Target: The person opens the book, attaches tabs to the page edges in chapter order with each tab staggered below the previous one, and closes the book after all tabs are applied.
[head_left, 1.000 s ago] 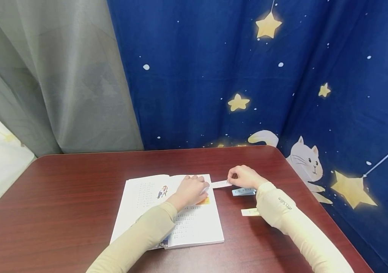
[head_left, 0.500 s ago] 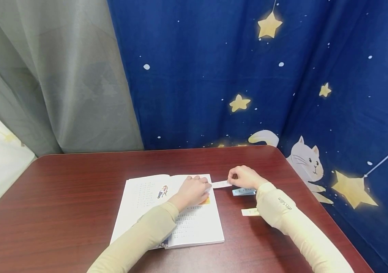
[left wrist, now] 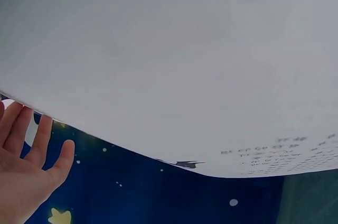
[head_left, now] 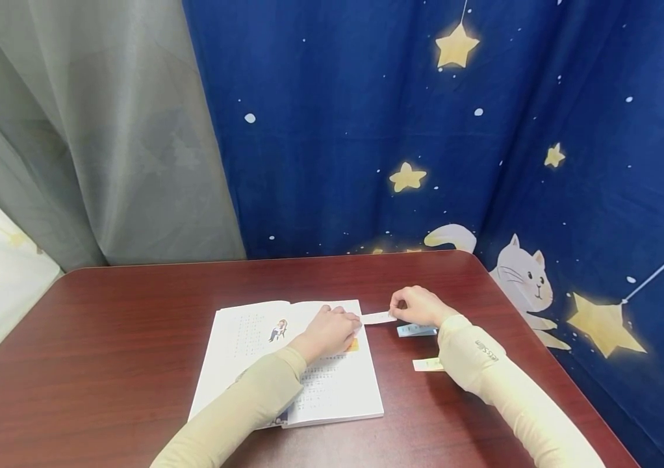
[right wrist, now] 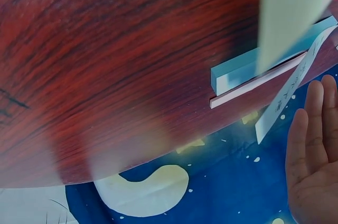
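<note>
An open book (head_left: 320, 383) lies on the dark red table (head_left: 133, 325). My left hand (head_left: 332, 328) rests on the top of its right page, its fingers at the page's outer edge, partly covering a small orange note (head_left: 353, 345). My right hand (head_left: 420, 304) pinches one end of a white paper strip (head_left: 377, 318) that reaches across to the book's edge by my left fingertips. In the left wrist view, the white page (left wrist: 169, 65) fills the frame above straight fingers (left wrist: 31, 150). The right wrist view shows the printed strip (right wrist: 290, 86) hanging over a blue sticky pad (right wrist: 237, 73).
The blue pad (head_left: 416, 331) lies on the table just under my right hand. A pale yellow strip (head_left: 427, 364) lies beside my right forearm. A grey curtain (head_left: 75, 130) and a blue starry cloth (head_left: 425, 130) hang behind the table.
My left hand has crept slightly further over the orange note. The right hand and the white strip have stayed in place.
</note>
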Demonstrator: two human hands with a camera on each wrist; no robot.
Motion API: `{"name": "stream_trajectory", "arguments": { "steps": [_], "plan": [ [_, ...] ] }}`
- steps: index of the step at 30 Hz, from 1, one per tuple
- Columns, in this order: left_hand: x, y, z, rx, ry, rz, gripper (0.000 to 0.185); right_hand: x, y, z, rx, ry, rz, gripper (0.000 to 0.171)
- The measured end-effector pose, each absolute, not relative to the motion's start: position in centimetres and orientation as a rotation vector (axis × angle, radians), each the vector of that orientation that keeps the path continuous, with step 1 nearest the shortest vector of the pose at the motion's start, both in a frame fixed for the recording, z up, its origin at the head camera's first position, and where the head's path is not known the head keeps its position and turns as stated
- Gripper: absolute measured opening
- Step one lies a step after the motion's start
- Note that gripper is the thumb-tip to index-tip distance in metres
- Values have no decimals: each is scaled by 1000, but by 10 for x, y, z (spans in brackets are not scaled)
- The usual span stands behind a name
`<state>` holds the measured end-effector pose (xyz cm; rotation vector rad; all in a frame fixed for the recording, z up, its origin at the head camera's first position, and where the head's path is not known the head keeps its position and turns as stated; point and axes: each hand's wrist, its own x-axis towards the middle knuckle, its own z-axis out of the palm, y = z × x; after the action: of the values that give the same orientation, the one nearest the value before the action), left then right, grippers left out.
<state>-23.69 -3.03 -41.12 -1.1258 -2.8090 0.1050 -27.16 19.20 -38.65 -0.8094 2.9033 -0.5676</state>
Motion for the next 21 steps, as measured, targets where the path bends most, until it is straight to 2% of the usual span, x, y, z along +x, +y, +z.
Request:
{"name": "stream_trajectory", "arguments": {
  "steps": [15,21],
  "plan": [
    [-239,-27,-410,-1139,-2843,165,37,-272,192,-386,-767,2927,-553,7],
    [-236,-28,-409,-1142,-2843,144,35,-272,193,-390,-775,2922,-556,6]
  ]
}}
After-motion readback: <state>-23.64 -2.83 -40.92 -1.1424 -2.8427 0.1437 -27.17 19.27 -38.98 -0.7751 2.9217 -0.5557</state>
